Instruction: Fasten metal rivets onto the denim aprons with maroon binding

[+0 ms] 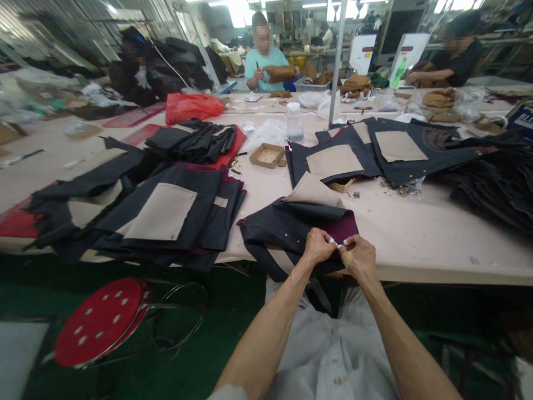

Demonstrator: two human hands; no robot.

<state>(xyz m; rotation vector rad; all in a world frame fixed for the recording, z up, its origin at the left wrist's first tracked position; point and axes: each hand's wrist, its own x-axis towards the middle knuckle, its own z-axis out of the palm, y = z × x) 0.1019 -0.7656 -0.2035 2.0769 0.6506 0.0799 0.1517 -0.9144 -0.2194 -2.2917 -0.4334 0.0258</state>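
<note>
Landmark: one dark fabric piece (270, 225), purple lining folded into view, on the front edge of the counter (437, 239). From my remote post I list, left to right:

- Red round stool (97, 322), white-dotted seat; below and left of the landmark.
- Left panel stack (160, 211), dark with beige patches; left of the landmark.
- Red plastic bag (194, 108); beyond the landmark, to its left.
- Open cardboard tray (266, 156), small pieces inside; just beyond the landmark.
- Left hand (320, 246), mine, fingertips covered in white; fingers pinching the landmark at its purple lining.
- Clear jar (295, 125), white lid; farther behind the landmark.
- Right hand (358, 255), mine, fingers clenched on the same lining edge, fingertips meeting the left's; I cannot tell whether a small part sits between them.
- Right panels (400, 145), beige-patched; beyond the landmark, to its right.
- Loose small metal parts (402, 190); right of the landmark.
- Dark fabric pile (495, 189); well right of the landmark.
</note>
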